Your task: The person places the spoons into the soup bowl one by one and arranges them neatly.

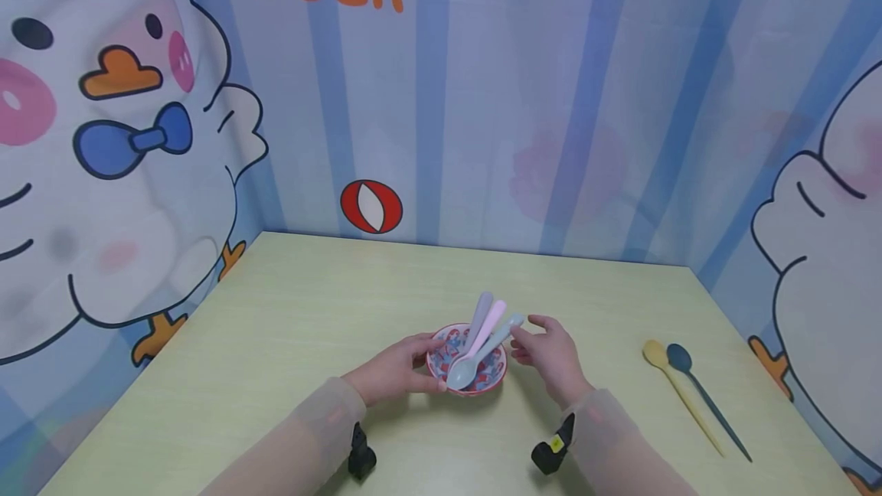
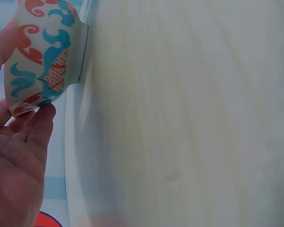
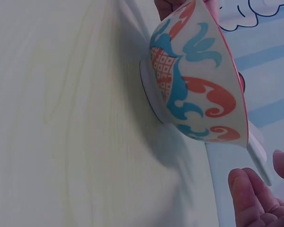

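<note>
Sleeves (image 1: 296,435) lie at six o'clock. On the bench (image 1: 310,305), our left hand (image 1: 396,370) pinches the bowl (image 3: 194,90) at nine o'clock; our right hand (image 1: 553,354), fingers parted, maybe touches the blue spoon (image 1: 491,344) at two. Let's keep the bowl still.

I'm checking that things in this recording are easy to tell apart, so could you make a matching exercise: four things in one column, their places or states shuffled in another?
Column one
1. left hand
2. right hand
3. pink spoon
4. yellow spoon

Column two
A. leaning in the bowl
B. lying on the table beside the dark teal spoon
C. gripping the bowl's side
D. outside the bowl, at the pale blue spoon's handle

Pairs: 1-C, 2-D, 3-A, 4-B
</note>
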A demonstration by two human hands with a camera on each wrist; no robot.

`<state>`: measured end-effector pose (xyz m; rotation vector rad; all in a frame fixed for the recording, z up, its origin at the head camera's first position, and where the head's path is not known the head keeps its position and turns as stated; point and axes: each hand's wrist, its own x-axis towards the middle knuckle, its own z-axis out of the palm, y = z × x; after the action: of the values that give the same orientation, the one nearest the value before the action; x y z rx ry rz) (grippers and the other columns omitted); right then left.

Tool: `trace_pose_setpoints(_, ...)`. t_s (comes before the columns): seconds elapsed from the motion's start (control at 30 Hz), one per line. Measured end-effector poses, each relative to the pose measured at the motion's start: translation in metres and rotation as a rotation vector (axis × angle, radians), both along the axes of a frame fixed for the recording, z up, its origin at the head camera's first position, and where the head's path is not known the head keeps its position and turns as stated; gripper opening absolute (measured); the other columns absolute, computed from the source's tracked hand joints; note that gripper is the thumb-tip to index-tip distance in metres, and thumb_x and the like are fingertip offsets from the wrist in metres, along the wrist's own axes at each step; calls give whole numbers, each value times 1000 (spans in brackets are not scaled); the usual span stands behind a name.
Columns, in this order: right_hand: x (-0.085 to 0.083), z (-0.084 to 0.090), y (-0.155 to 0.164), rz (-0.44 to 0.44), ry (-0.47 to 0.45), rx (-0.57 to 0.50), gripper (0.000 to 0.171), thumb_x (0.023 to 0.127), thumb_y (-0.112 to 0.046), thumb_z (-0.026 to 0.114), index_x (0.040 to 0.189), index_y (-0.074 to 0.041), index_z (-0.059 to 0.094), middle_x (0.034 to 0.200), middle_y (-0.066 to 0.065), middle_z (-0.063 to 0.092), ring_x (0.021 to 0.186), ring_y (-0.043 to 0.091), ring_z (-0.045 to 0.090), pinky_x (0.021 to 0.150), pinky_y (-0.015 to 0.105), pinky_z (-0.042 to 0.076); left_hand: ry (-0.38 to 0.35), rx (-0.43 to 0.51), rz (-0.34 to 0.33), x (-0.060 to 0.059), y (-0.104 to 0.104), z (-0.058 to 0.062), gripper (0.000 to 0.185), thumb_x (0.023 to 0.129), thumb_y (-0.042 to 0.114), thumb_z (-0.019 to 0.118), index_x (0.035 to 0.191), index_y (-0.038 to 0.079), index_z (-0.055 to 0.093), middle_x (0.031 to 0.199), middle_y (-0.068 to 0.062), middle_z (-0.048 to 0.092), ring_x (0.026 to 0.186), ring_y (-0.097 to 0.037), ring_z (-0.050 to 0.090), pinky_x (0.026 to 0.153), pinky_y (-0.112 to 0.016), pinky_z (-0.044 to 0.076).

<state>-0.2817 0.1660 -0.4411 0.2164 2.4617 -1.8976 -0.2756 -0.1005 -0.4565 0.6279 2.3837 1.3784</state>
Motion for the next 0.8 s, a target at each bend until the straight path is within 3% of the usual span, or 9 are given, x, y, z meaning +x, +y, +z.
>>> trace_pose_setpoints(0.2,7,-3,14,17,14,41,65,92,-28,66,141,2,36,106,20,68,86,25,69,80,36,57,-3,-13,8,-1,0,-1,79,81,29,79,146,7,41,151,-10,35,137,-28,35,110,-43,33)
trace_pose_setpoints(0.8,20,-8,73,-4,-64,189,73,93,-35,65,144,4,30,113,22,64,89,22,67,86,41,53,-29,7,15,-2,-1,-2,78,81,28,80,146,9,41,151,-7,34,137,-26,36,110,-41,34)
